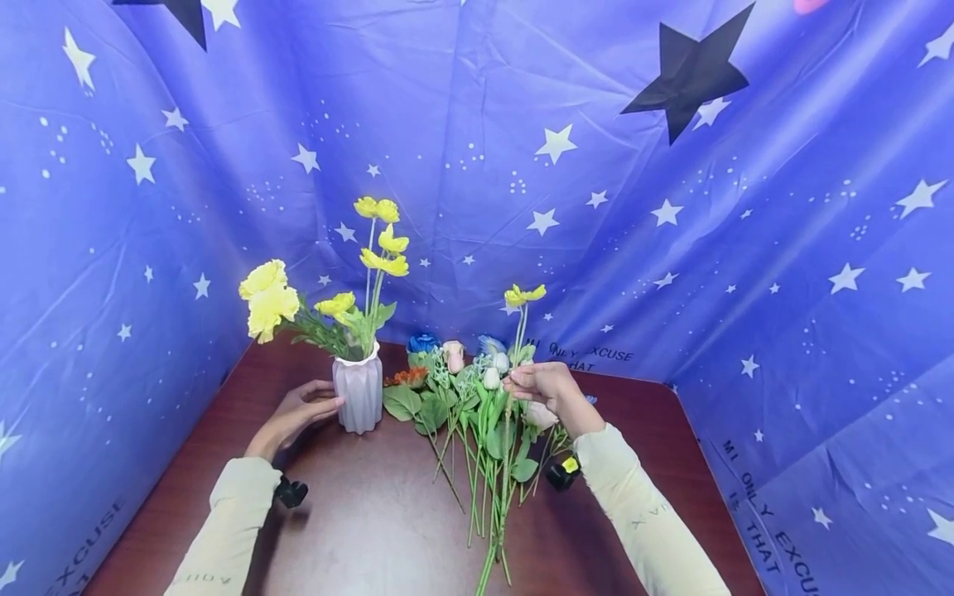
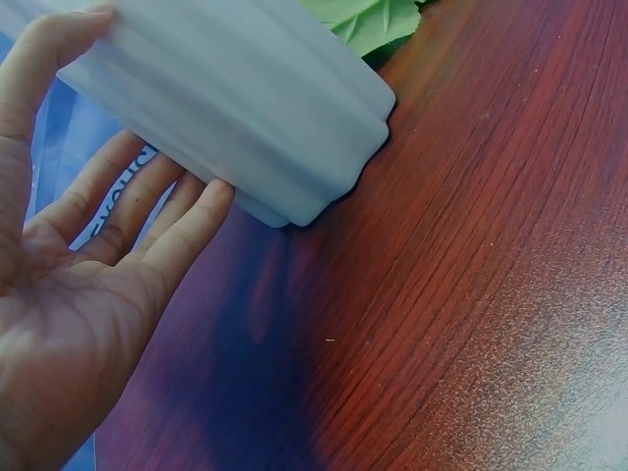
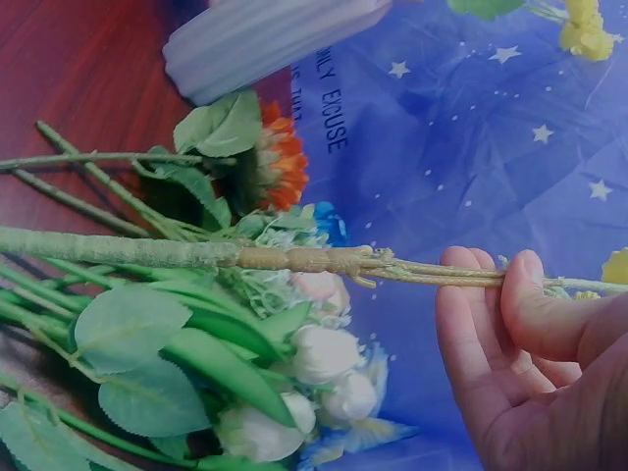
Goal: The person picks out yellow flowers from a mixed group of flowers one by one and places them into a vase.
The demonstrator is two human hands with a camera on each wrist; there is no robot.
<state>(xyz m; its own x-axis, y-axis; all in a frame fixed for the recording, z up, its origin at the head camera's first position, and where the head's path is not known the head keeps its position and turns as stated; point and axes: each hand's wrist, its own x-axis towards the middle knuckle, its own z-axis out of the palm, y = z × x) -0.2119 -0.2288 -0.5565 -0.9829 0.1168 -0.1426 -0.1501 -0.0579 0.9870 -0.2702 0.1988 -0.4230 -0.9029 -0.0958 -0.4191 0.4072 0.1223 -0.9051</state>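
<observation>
A pale ribbed vase [image 1: 358,393] stands upright at the left, with yellow flowers [image 1: 383,261] and leafy stems in it. My left hand [image 1: 301,414] touches the vase's left side; in the left wrist view its fingertips [image 2: 218,193] lie along the wall, with the thumb higher up. Between thumb and fingers, my right hand [image 1: 547,385] pinches the stem of a yellow artificial flower [image 1: 525,295]. This stem [image 3: 294,259] runs upright in front of the pile, with its blossom above the hand.
Artificial flowers lie heaped at mid table: an orange flower [image 1: 408,377], a blue rose [image 1: 423,343], white tulips [image 3: 329,355] and leafy green stems pointing toward me. A blue star-printed cloth [image 1: 462,165] encloses the dark red wooden table [image 1: 313,530] at the back and sides.
</observation>
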